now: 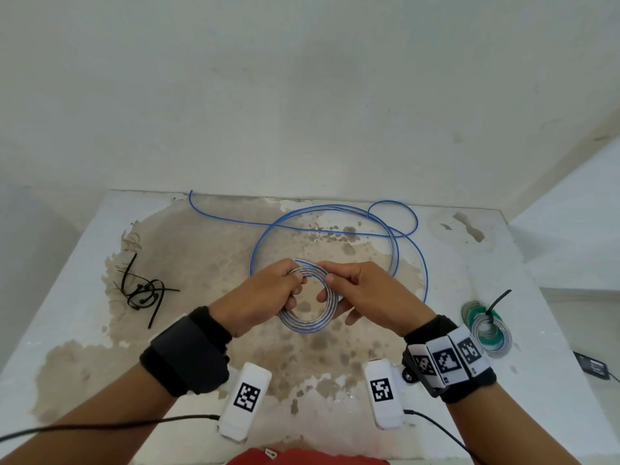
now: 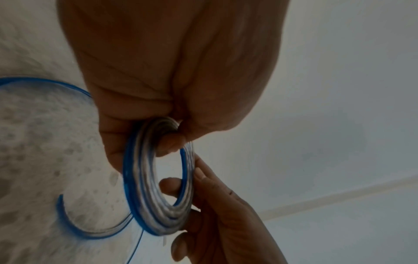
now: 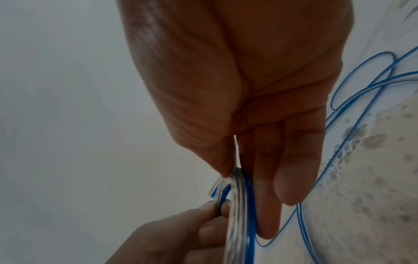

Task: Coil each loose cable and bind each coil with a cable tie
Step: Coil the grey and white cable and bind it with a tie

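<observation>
both hands meet above the middle of the desk; left hand has its fingers curled round the upper left part of a small coil of blue-and-clear cable, thumb and fingertips pinching the turns together; in the left wrist view the coil hangs from that pinch as a tight ring of several turns; right hand pinches the same coil at its upper right between thumb and forefinger, the other fingers reaching down along the outer side of the ring; in the right wrist view the turns pass between the thumb tip and the fingers, with a short clear cable end sticking out just beside the thumb; the coil is held clear of the desk; the rest of the cable, the loose cable, trails away behind the hands in wide blue loops lying on the stained desk, one end reaching toward the far left edge; near the right edge lies a finished coil, green and grey, with a black tie standing up from it; on the left lies a small heap of black cable ties; two white tagged boxes sit on the near part of the desk, each with a black lead.
</observation>
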Action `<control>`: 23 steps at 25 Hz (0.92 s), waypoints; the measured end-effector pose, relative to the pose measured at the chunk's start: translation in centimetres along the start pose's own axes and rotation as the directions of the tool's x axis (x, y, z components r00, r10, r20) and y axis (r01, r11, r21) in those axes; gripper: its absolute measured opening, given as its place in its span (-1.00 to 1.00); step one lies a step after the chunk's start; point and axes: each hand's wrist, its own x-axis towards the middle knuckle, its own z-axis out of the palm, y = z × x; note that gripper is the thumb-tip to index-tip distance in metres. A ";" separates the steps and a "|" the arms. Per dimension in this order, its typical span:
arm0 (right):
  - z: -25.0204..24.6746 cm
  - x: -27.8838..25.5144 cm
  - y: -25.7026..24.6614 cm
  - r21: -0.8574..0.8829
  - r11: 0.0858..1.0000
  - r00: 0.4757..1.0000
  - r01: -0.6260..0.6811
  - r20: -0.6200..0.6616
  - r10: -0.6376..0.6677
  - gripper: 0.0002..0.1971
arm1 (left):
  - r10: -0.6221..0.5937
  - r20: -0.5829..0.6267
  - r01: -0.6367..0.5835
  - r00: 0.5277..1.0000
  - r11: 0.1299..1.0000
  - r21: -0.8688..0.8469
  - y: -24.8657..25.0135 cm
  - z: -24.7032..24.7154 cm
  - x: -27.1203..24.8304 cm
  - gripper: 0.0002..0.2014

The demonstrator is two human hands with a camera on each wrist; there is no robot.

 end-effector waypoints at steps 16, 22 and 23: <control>-0.6 -0.4 2.8 0.097 0.995 0.999 -0.022 -0.039 0.026 -0.82 | 0.079 -0.293 -0.077 0.953 0.997 0.018 0.6 3.5 1.0 -0.69; -1.9 -0.9 3.1 0.111 0.994 0.993 -0.007 -0.120 0.020 -0.70 | 0.149 -0.288 -0.118 0.946 0.985 0.123 1.2 5.6 0.8 -0.68; -2.2 -0.9 3.3 0.103 0.995 0.991 0.006 -0.135 0.008 -0.70 | 0.149 -0.299 -0.118 0.943 0.986 0.119 1.3 6.0 0.9 -0.67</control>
